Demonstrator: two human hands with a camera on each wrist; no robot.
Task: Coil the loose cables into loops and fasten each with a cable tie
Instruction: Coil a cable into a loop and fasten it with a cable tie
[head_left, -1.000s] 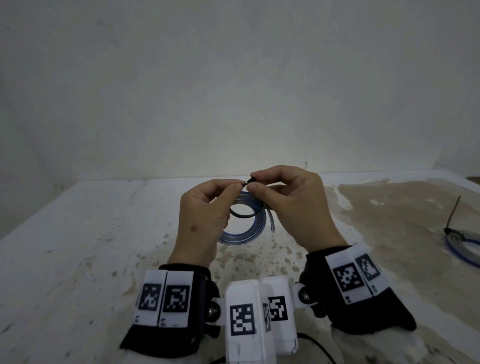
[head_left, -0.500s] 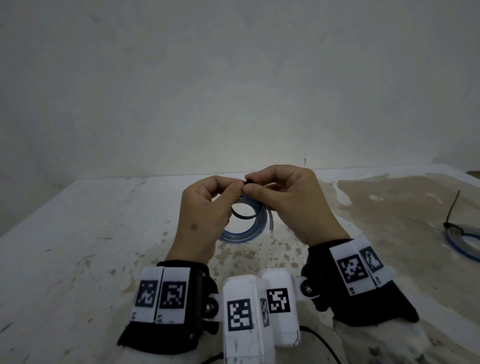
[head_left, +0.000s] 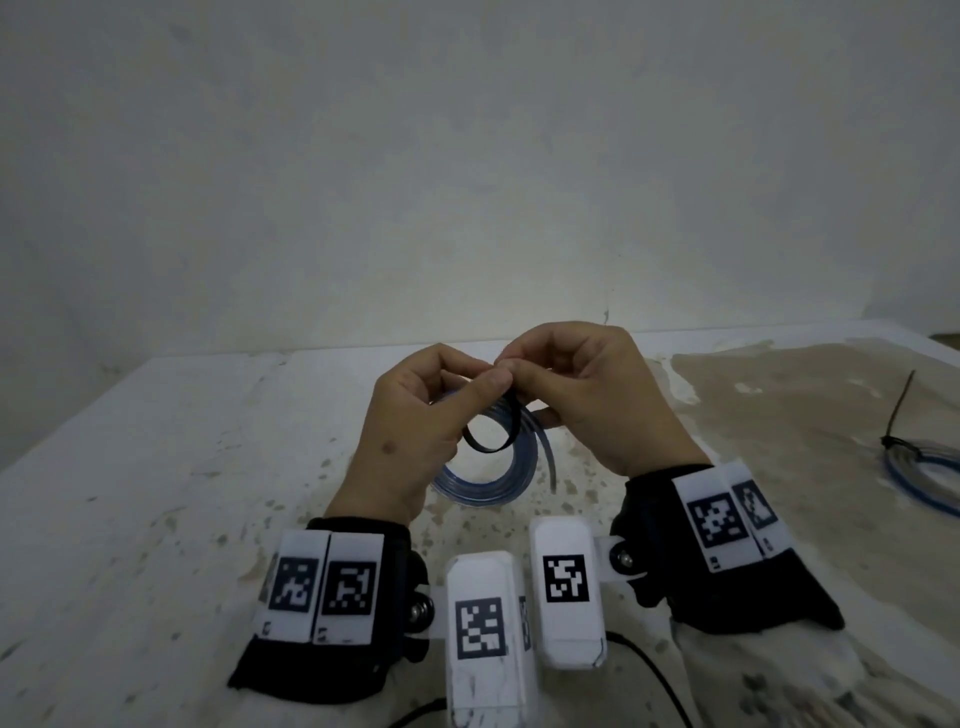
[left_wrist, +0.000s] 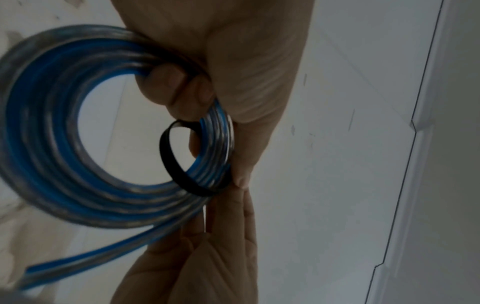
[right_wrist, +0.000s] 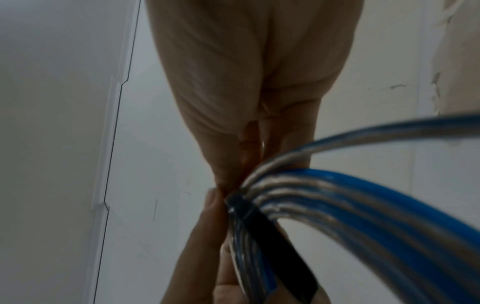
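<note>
Item one: your left hand (head_left: 415, 431), raised above the worktop (head_left: 156, 493). Its fingers are curled round the coiled cable (head_left: 498, 480), a flat blue-and-clear lead wound into several loops; in the left wrist view the fingertips (left_wrist: 166, 86) hook through the coil's centre and press the turns against the palm. Grip: clamped on the coil.

Item two: your right hand (head_left: 592, 395), meeting the left at the top of the coil. Thumb and forefinger are pinched together against the left thumb tip, at the spot where the cable tie (head_left: 493, 431) comes up. Grip: closed in a pinch on the tie; the exact contact is hidden behind the fingers in the head view.

Item three: the cable tie, black, forming a small open loop that passes round the bundled turns. The loop hangs slack, visibly wider than the bundle it encircles. In the right wrist view its head (right_wrist: 237, 202) sits at the edge of the bundle, touching the fingertips.

Item four: loose cable end (head_left: 548, 462), trailing down from the coil on the right side, clear of the worktop as far as you can tell.

Item five: second coil (head_left: 919, 480), same blue-and-clear lead, lying flat at the far right of the worktop, well apart from your hands. A dark tie is cinched on it, its tail (head_left: 901, 405) sticking up.
</note>
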